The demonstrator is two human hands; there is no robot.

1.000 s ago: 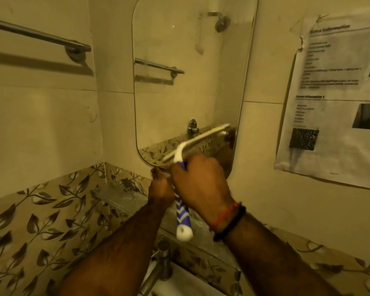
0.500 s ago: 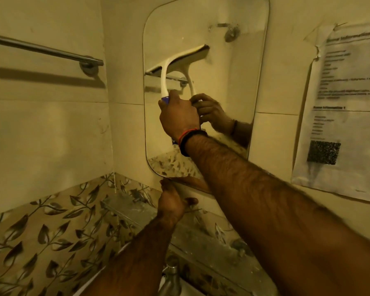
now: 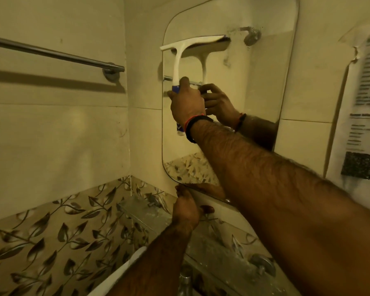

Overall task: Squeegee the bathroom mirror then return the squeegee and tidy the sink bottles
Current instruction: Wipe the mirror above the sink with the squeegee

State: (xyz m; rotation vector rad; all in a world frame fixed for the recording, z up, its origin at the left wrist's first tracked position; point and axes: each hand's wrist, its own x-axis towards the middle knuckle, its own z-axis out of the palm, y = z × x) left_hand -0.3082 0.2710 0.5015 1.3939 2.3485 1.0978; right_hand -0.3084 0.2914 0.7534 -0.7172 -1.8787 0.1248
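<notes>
A white squeegee (image 3: 181, 53) with a blue-and-white handle is pressed flat against the upper left part of the mirror (image 3: 263, 86). My right hand (image 3: 187, 103) is shut on its handle, arm stretched up. Its blade lies nearly level, high on the glass, and the mirror shows its reflection. My left hand (image 3: 187, 212) rests at the mirror's bottom edge, fingers curled on the rim. No sink bottles are in view.
A metal towel bar (image 3: 51, 53) runs along the left wall. Below the mirror is a glass shelf (image 3: 150, 216), with a tap (image 3: 185, 278) and the white sink rim (image 3: 124, 268) beneath. A printed paper notice (image 3: 363, 116) hangs on the right wall.
My right hand lifted the squeegee from the mirror's bottom up to its upper left part, and the blade now sits higher on the glass. My left hand stayed at the bottom edge.
</notes>
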